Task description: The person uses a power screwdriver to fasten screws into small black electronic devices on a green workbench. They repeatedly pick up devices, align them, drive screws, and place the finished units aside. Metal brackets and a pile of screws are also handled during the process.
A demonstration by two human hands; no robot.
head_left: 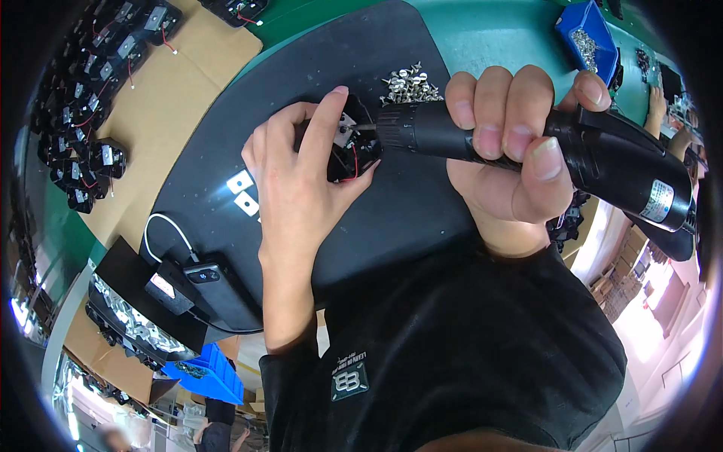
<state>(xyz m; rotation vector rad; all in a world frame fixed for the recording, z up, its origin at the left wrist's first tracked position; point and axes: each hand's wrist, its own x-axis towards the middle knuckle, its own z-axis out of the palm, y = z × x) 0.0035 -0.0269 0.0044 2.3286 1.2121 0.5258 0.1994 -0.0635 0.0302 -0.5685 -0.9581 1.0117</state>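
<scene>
While right holds one screwdriver, left: one housing.

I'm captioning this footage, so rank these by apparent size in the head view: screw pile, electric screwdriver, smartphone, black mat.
1. Black mat
2. Electric screwdriver, probably enlarged by nearness
3. Smartphone
4. Screw pile

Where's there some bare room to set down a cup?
Black mat: nearly bare below the driver, between left hand and shirt; also above that hand, left of the screws. Green table: bare between mat and blue bin. Crowded: where the driver points into the unit, and leftward around white plates and phone.
</scene>
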